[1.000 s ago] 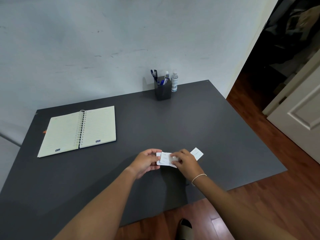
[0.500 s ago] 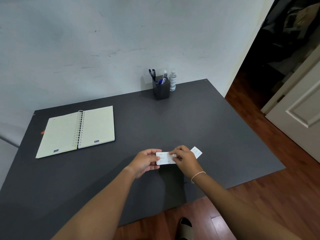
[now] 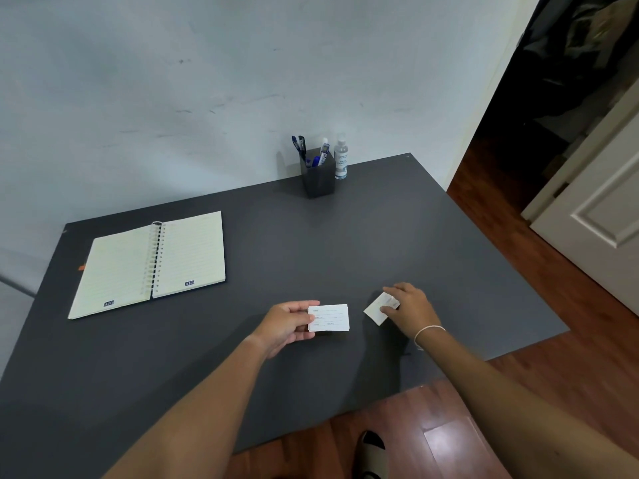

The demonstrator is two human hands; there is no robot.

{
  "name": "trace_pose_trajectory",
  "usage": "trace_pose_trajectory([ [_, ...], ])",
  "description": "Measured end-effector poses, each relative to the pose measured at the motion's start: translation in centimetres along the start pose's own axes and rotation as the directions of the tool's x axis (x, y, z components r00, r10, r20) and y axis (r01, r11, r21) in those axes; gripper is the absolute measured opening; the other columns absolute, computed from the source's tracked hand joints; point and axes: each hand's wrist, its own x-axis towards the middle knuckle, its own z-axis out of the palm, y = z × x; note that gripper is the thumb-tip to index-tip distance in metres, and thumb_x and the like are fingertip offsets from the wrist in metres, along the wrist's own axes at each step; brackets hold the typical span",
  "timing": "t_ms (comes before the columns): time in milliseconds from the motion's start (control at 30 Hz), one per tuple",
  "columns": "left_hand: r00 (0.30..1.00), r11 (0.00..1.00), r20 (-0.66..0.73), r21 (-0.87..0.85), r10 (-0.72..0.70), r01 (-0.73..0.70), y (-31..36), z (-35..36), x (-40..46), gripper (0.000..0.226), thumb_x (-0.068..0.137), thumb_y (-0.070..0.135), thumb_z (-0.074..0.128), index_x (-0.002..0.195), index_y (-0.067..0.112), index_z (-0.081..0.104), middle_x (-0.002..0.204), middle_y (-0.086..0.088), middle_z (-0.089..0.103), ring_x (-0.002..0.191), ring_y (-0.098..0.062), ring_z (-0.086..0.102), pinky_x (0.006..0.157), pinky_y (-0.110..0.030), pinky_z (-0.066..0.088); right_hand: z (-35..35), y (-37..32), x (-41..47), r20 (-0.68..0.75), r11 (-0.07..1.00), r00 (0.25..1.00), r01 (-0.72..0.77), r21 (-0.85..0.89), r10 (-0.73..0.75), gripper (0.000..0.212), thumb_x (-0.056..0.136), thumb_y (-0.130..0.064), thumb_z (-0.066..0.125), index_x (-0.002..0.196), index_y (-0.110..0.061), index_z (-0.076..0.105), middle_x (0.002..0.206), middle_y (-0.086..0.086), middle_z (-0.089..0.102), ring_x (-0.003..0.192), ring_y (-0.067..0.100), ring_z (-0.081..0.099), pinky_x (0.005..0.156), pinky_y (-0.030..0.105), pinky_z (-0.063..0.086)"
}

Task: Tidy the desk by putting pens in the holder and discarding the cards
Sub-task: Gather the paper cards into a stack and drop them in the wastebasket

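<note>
My left hand holds a small stack of white cards by its left edge, just above the dark desk. To the right, my right hand rests on a single white card that lies on the desk, with thumb and fingers pinching its right end. At the back of the desk stands a dark square pen holder with several blue pens in it.
An open spiral notebook lies at the left of the desk. A small clear sanitizer bottle stands right of the holder. A wall runs behind the desk. Wooden floor, a white door and my foot are at right and below.
My right hand has let go of the stack and moved right onto the single card. The stack stays in my left hand.
</note>
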Motion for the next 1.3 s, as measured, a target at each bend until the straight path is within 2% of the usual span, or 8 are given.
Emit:
trace_pose_trajectory([
  [233, 1.000, 1.000, 0.004, -0.002, -0.019, 0.019, 0.0, 0.3, 0.3, 0.028, 0.090, -0.003, 0.053, 0.111, 0.012, 0.063, 0.096, -0.006, 0.068, 0.082, -0.015, 0.064, 0.072, -0.024, 0.058, -0.4, 0.1, 1.0, 0.149, 0.955, 0.989, 0.042, -0.294, 0.002, 0.066, 0.084, -0.042, 0.058, 0.142, -0.037, 0.028, 0.140, 0.000, 0.034, 0.124, 0.026, 0.034, 0.104, 0.035, 0.035],
  [500, 0.999, 0.999, -0.007, -0.014, -0.031, 0.031, -0.3, 0.3, 0.7, 0.029, 0.091, -0.003, 0.052, 0.114, 0.012, 0.062, 0.097, -0.006, 0.068, 0.082, -0.015, 0.064, 0.068, -0.022, 0.059, 0.1, 0.4, 0.8, 0.081, 0.955, 0.996, 0.053, -0.293, -0.031, 0.055, 0.086, -0.041, 0.056, 0.138, -0.033, 0.040, 0.133, 0.001, 0.041, 0.121, 0.024, 0.038, 0.099, 0.034, 0.036],
  [667, 1.000, 0.999, -0.013, -0.021, -0.026, 0.025, -0.2, 0.6, 0.9, 0.030, 0.090, -0.003, 0.052, 0.115, 0.012, 0.061, 0.098, -0.006, 0.067, 0.082, -0.016, 0.064, 0.070, -0.022, 0.059, 0.6, 0.3, 0.4, 0.031, 0.986, 0.999, 0.023, -0.164, -0.018, 0.044, 0.084, -0.034, 0.059, 0.127, -0.024, 0.053, 0.123, 0.006, 0.047, 0.115, 0.026, 0.042, 0.093, 0.034, 0.041],
  [800, 1.000, 0.999, -0.024, -0.027, -0.017, 0.017, 0.1, 0.4, 1.0, 0.031, 0.090, -0.003, 0.052, 0.117, 0.010, 0.061, 0.098, -0.007, 0.066, 0.082, -0.016, 0.063, 0.068, -0.022, 0.059, 0.8, -0.1, 0.2, 0.033, 0.990, 0.999, -0.044, 0.136, 0.040, 0.035, 0.081, -0.019, 0.064, 0.115, -0.018, 0.057, 0.114, 0.007, 0.052, 0.107, 0.026, 0.048, 0.086, 0.032, 0.041],
  [967, 1.000, 0.999, -0.029, -0.036, -0.009, 0.008, 0.2, 0.1, 1.0, 0.031, 0.090, -0.004, 0.052, 0.117, 0.010, 0.060, 0.095, -0.006, 0.066, 0.080, -0.016, 0.063, 0.068, -0.021, 0.059, 0.5, -1.0, 0.1, 0.107, 0.787, 0.983, -0.186, 0.589, 0.152, 0.030, 0.077, 0.002, 0.060, 0.094, -0.022, 0.056, 0.103, 0.000, 0.057, 0.084, 0.017, 0.052, 0.071, 0.025, 0.042],
  [1133, 0.999, 0.999, -0.033, -0.042, 0.003, -0.005, 0.4, -0.3, 0.9, 0.031, 0.090, -0.004, 0.051, 0.117, 0.010, 0.060, 0.096, -0.006, 0.067, 0.081, -0.017, 0.063, 0.069, -0.022, 0.059, -0.4, -1.3, 0.4, 0.156, 0.704, 0.976, -0.217, 0.676, 0.151, 0.040, 0.079, 0.010, 0.052, 0.102, -0.021, 0.060, 0.097, 0.003, 0.057, 0.068, 0.009, 0.050, 0.051, 0.012, 0.043],
  [1233, 0.999, 0.999, -0.035, -0.047, 0.007, -0.009, 0.4, -0.6, 0.9, 0.031, 0.090, -0.004, 0.051, 0.116, 0.011, 0.061, 0.097, -0.006, 0.067, 0.082, -0.017, 0.064, 0.070, -0.023, 0.059, -0.9, -1.5, 0.6, 0.191, 0.688, 0.974, -0.219, 0.692, 0.119, 0.046, 0.080, 0.012, 0.048, 0.111, -0.021, 0.057, 0.098, 0.003, 0.058, 0.072, 0.010, 0.052, 0.055, 0.015, 0.046],
  [1300, 0.999, 0.999, -0.036, -0.050, 0.012, -0.014, 0.5, -0.7, 0.8, 0.031, 0.090, -0.003, 0.052, 0.115, 0.011, 0.061, 0.097, -0.006, 0.067, 0.082, -0.017, 0.064, 0.070, -0.023, 0.059, -1.0, -1.7, 0.8, 0.211, 0.655, 0.969, -0.242, 0.716, 0.127, 0.046, 0.082, 0.012, 0.048, 0.114, -0.020, 0.050, 0.088, 0.005, 0.058, 0.074, 0.013, 0.056, 0.056, 0.018, 0.052],
])
